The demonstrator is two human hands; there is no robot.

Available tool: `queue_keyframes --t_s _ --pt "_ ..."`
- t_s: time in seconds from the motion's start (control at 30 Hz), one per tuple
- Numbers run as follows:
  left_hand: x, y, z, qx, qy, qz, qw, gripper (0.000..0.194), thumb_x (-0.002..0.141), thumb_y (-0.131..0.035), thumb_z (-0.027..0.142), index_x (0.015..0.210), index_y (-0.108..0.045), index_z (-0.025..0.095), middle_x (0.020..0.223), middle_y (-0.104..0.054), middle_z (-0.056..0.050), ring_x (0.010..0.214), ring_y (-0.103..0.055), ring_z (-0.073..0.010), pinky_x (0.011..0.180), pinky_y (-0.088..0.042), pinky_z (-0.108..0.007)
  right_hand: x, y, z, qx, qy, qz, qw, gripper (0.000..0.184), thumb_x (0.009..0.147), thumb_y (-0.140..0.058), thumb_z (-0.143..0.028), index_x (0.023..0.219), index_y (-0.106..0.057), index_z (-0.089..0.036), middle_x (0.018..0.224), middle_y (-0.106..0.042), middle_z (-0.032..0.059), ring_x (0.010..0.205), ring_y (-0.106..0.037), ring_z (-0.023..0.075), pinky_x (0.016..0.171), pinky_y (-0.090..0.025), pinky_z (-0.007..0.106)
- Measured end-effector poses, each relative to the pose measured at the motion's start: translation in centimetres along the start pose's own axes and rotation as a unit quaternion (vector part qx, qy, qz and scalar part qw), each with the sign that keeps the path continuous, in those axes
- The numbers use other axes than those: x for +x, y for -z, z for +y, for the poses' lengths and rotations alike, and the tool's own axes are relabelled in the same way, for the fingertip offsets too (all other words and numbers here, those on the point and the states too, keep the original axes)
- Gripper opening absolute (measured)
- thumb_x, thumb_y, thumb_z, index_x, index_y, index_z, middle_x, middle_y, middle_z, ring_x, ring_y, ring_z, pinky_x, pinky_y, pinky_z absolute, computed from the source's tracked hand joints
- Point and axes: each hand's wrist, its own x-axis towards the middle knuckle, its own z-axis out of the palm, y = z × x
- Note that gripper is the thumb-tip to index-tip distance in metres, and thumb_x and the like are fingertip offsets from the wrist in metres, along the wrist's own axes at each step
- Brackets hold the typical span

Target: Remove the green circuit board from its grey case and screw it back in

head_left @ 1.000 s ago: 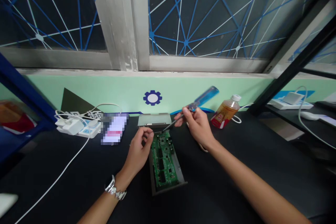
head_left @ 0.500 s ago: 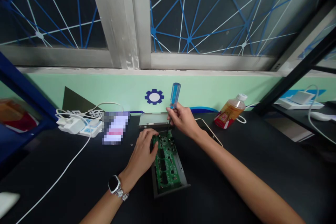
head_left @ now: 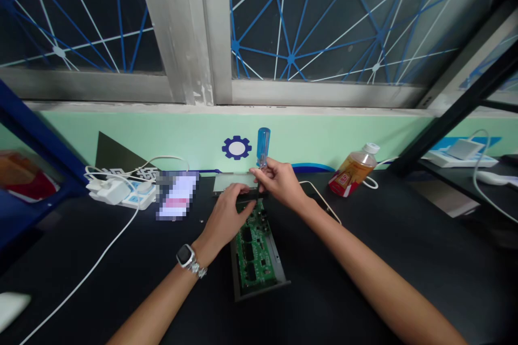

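A green circuit board (head_left: 254, 250) lies in an open dark metal case (head_left: 283, 280) on the black table. My right hand (head_left: 279, 183) is closed round a screwdriver with a clear blue handle (head_left: 263, 146), held upright over the board's far end. My left hand (head_left: 229, 215), with a watch on its wrist, rests on the far left corner of the board, fingers stretched toward the screwdriver's tip. The tip itself is hidden behind my fingers. A grey metal cover (head_left: 232, 182) lies just beyond the case.
A white power strip with plugs and cables (head_left: 117, 192) sits at the left. A blurred patch (head_left: 177, 200) lies beside it. A bottle of amber liquid (head_left: 353, 170) lies at the right. A tiny screw (head_left: 201, 221) rests on the table. A white cable (head_left: 319, 199) runs behind my right wrist.
The screwdriver has swung from slanting to upright over the board's far end. My left hand has slid forward along the board toward the tip.
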Motion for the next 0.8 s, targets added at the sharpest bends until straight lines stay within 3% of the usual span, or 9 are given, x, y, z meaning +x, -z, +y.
queue_keyframes --t_s 0.13,0.23,0.47,0.63,0.7,0.8 --pt "2.2 -1.7 -0.3 -0.135 0.038 -0.005 0.99 0.011 0.084 -0.07 0.026 0.091 -0.063 0.02 0.087 -0.071 -0.003 0.079 -0.068 -0.0182 0.075 -0.054 -0.031 0.1 0.0 0.5 0.029 -0.025 0.0 0.999 0.036 0.085 -0.067 -0.05 0.071 -0.051 -0.021 0.061 -0.068 0.0011 0.051 -0.067 0.0168 0.053 -0.052 0.026" --pt "2.4 -2.5 -0.5 -0.16 0.057 0.022 0.985 0.016 0.086 -0.069 0.033 0.081 -0.064 0.018 0.076 -0.071 -0.002 0.069 -0.068 -0.017 0.065 -0.053 -0.027 0.2 0.0 1.0 0.042 -0.036 0.005 0.998 0.038 0.083 -0.069 -0.052 0.07 -0.051 -0.021 0.059 -0.068 0.0011 0.051 -0.068 0.0178 0.052 -0.052 0.027" --pt "1.7 -2.3 -0.5 -0.131 0.024 0.04 0.99 0.008 0.09 -0.065 0.027 0.087 -0.069 0.02 0.083 -0.075 -0.001 0.076 -0.071 -0.0165 0.074 -0.054 -0.026 0.3 0.5 0.9 0.024 -0.027 -0.044 0.998 0.027 0.084 -0.07 -0.044 0.087 -0.062 -0.018 0.063 -0.066 -0.0008 0.055 -0.067 0.0159 0.053 -0.049 0.024" --pt "1.7 -2.2 -0.7 -0.132 0.035 0.018 0.99 0.01 0.092 -0.062 0.026 0.094 -0.07 0.02 0.088 -0.076 -0.002 0.081 -0.071 -0.0182 0.079 -0.055 -0.029 0.3 2.0 0.5 0.077 -0.03 -0.137 0.987 0.03 0.09 -0.061 -0.034 0.114 -0.064 -0.016 0.105 -0.071 0.0081 0.059 -0.063 0.0099 0.056 -0.05 0.023" --pt "1.7 -2.1 -0.8 -0.138 0.038 0.007 0.99 0.012 0.093 -0.06 0.027 0.095 -0.07 0.02 0.09 -0.076 -0.003 0.083 -0.071 -0.0189 0.08 -0.055 -0.031 0.3 2.4 0.4 0.113 -0.032 -0.168 0.979 0.027 0.092 -0.059 -0.031 0.113 -0.065 -0.016 0.109 -0.07 0.0094 0.063 -0.063 0.0099 0.059 -0.051 0.023" --pt "1.7 -1.9 -0.7 -0.155 0.028 -0.016 0.987 0.014 0.094 -0.058 0.027 0.098 -0.069 0.02 0.095 -0.076 -0.004 0.088 -0.072 -0.0193 0.084 -0.055 -0.032 0.2 2.7 0.4 0.128 -0.034 -0.164 0.978 0.022 0.092 -0.059 -0.032 0.102 -0.069 -0.015 0.101 -0.072 0.0081 0.063 -0.062 0.0102 0.062 -0.052 0.025"
